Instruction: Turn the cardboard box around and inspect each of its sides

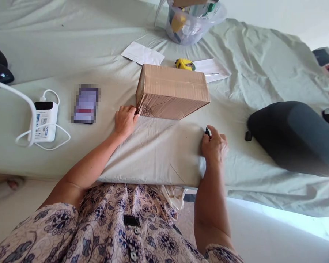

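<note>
A brown cardboard box (175, 86) stands on the cloth in front of me, taped along its near face. Dark scribbled marks show at its lower left corner. My left hand (125, 122) is closed at that corner, fingertips and thumb pressed against the cardboard. To the right of the box, apart from it, my right hand (215, 146) is wrapped round a black marker (207, 133) whose dark tip points up and away from me. Most of the marker is hidden in the fingers. A small black cap (248, 136) lies further right on the cloth.
Behind the box are a yellow tape measure (185, 64), white paper sheets (142, 54) and a clear plastic basket (189, 31) of items. A large dark rounded object (296, 137) sits at right. Leftward lie a phone (85, 104) and a white power bank (45, 122) with a cable.
</note>
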Demonstrator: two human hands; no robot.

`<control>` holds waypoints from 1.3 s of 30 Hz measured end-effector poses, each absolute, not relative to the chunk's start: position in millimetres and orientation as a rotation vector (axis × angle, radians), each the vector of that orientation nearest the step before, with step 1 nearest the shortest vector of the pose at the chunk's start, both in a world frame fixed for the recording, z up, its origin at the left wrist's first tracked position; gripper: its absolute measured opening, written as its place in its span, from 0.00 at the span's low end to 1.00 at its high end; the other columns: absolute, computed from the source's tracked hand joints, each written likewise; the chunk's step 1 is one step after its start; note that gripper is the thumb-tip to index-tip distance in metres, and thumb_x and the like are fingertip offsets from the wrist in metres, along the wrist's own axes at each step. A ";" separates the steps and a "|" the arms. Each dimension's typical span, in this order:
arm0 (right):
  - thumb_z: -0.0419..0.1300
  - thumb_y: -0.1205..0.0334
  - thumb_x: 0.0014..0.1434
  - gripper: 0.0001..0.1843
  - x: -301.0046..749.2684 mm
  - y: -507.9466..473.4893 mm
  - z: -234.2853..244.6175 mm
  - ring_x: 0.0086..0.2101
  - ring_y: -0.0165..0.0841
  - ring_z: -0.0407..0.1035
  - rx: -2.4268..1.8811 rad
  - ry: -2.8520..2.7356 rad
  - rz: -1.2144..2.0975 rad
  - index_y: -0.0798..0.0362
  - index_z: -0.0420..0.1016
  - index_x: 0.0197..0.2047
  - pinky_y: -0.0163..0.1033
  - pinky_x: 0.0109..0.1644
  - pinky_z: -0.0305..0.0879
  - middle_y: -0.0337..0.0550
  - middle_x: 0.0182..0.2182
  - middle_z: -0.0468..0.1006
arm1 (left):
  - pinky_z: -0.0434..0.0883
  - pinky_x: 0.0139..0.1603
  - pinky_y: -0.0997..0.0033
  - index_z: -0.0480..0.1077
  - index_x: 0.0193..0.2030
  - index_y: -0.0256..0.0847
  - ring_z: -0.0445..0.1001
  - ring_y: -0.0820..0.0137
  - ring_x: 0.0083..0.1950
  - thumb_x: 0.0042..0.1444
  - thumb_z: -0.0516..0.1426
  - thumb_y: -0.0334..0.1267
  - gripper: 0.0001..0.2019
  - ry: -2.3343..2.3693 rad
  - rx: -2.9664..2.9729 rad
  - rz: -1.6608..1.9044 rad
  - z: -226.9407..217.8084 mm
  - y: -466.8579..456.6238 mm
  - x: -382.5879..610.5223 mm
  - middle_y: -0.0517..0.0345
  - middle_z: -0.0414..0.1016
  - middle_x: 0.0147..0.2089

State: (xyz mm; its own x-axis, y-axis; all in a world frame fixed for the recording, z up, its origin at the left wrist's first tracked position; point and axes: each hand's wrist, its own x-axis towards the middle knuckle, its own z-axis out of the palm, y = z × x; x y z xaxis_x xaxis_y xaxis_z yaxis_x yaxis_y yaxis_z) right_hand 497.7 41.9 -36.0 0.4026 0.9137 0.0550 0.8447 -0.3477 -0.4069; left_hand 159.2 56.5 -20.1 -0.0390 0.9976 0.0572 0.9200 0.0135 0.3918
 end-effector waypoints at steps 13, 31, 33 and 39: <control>0.67 0.48 0.58 0.20 377.2 44.2 -3.4 0.31 0.29 0.71 -0.773 -1.487 1.032 0.43 0.74 0.52 0.37 0.39 0.73 0.36 0.32 0.75 | 0.70 0.59 0.51 0.75 0.50 0.41 0.71 0.53 0.59 0.65 0.53 0.33 0.12 2.092 1.924 0.629 -25.3 61.2 155.9 0.49 0.79 0.56; 0.45 0.42 0.72 0.28 317.0 67.1 -44.9 0.41 0.37 0.74 -0.834 -2.063 0.386 0.49 0.74 0.60 0.45 0.50 0.69 0.47 0.41 0.83 | 0.69 0.59 0.53 0.76 0.48 0.43 0.72 0.55 0.57 0.63 0.54 0.33 0.12 2.094 1.991 0.614 -28.2 59.6 154.0 0.53 0.80 0.56; 0.43 0.36 0.70 0.34 316.1 68.9 -45.9 0.43 0.38 0.74 -0.827 -2.104 0.342 0.50 0.70 0.64 0.46 0.51 0.67 0.48 0.44 0.83 | 0.69 0.59 0.53 0.76 0.48 0.43 0.72 0.56 0.56 0.63 0.54 0.34 0.11 2.095 1.995 0.627 -29.4 59.2 154.0 0.54 0.79 0.56; 0.45 0.42 0.71 0.25 320.8 72.2 -50.5 0.39 0.37 0.73 -0.944 -1.955 0.127 0.49 0.72 0.54 0.45 0.47 0.62 0.45 0.38 0.82 | 0.68 0.61 0.54 0.75 0.49 0.44 0.72 0.56 0.58 0.63 0.55 0.35 0.11 2.071 1.988 0.644 -29.2 58.0 153.9 0.57 0.80 0.56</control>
State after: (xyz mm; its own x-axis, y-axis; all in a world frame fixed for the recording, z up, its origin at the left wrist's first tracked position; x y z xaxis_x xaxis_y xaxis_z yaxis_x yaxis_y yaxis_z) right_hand 320.8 72.2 -50.5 -0.2725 0.6600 0.7001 0.5641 0.6991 -0.4395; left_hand 153.9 58.0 -29.2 -0.0759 0.9852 0.1538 0.8986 0.0007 0.4389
